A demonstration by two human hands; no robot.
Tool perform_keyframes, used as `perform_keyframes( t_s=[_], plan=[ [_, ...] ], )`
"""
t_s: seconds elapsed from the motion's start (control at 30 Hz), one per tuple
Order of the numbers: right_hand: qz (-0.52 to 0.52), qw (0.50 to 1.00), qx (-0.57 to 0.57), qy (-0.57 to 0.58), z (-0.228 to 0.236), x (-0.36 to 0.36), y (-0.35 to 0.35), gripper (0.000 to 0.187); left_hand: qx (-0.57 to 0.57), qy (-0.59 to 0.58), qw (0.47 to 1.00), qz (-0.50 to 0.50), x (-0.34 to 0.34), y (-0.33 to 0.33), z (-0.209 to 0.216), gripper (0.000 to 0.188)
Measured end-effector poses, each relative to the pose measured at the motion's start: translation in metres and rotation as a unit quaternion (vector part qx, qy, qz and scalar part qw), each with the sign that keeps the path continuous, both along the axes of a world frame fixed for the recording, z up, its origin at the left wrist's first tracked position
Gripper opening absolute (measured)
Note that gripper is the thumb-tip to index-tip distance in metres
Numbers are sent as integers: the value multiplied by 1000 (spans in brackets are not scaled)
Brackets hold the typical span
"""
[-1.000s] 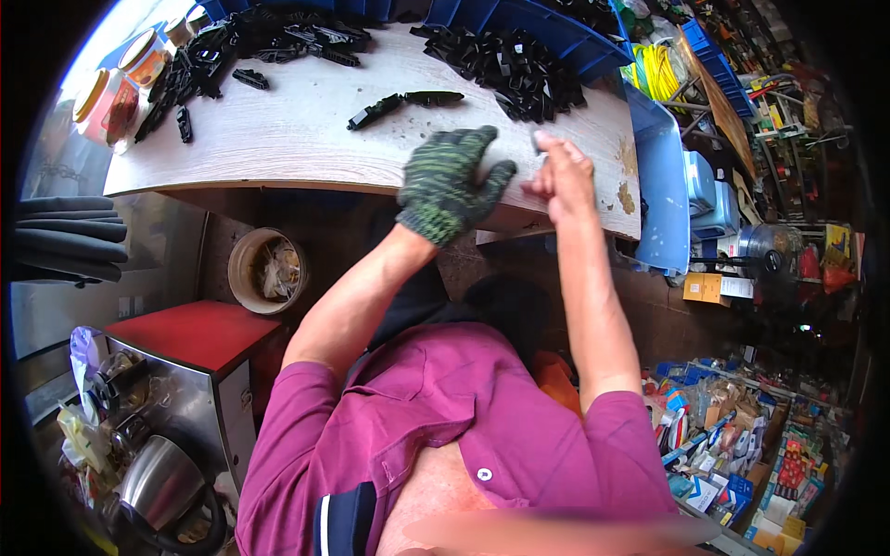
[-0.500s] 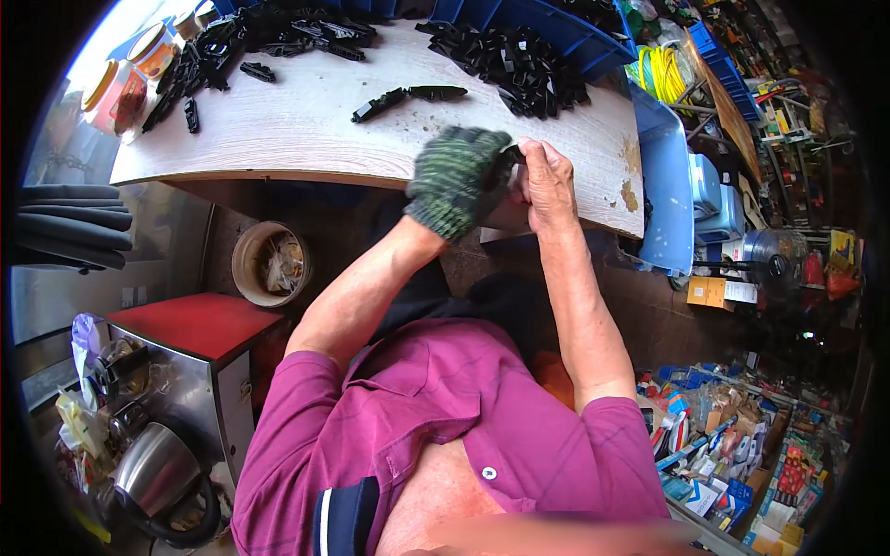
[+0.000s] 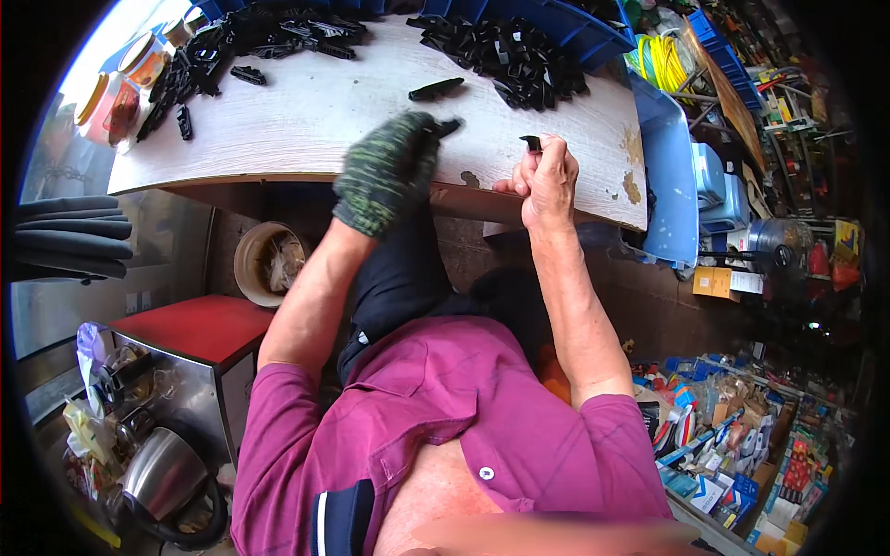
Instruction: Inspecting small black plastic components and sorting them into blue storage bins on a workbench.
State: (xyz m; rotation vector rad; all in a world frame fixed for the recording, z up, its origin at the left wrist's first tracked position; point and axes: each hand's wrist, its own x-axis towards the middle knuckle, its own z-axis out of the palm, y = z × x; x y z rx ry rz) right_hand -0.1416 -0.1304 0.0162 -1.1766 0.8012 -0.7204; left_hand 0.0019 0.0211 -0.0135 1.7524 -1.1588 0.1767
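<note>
While both your hands are up at the near edge of the pale wood-grain bench, each one's got something black in it. Your left hand in the dark green-and-black knit glove is around the middle of that edge, fingers curled in and looking closed on a slim black plastic piece, its end poking out to the right. It's a bit blurry, so I can't tell exactly where the fingertips bite. Your bare right hand is nearer the right end, thumb and index pinched together on a small black bit. My guess is that hand's bare for better feel, and the glove saves the other from rough edges.

One long narrow black part lies alone between the glove and the far edge, probably there for an easy reach. Toward the far right corner you've got a heap of black plastic parts, and a second black heap spreads along the far edge toward the left corner; I'd say they're split so batches don't mix. The blue plastic crates right behind probably work as a backstop.
</note>
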Motion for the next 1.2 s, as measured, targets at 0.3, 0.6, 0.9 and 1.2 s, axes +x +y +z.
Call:
perform_keyframes(
  t_s=[0.3,0.6,0.9,1.2],
  plan=[
    [-73,997,-16,-3,-7,-1,4,30,3,123,983,-137,-42,-47,4,23],
    [-48,976,-211,24,-31,-9,-3,19,-38,252,964,-83,-65,-64,7,28],
    [-60,985,-161,-15,-21,-17,-5,29,-22,196,974,-109,-68,-71,6,27],
    [-247,968,26,-44,27,-42,-103,34,261,-126,954,82,50,-79,27,29]
  ],
)
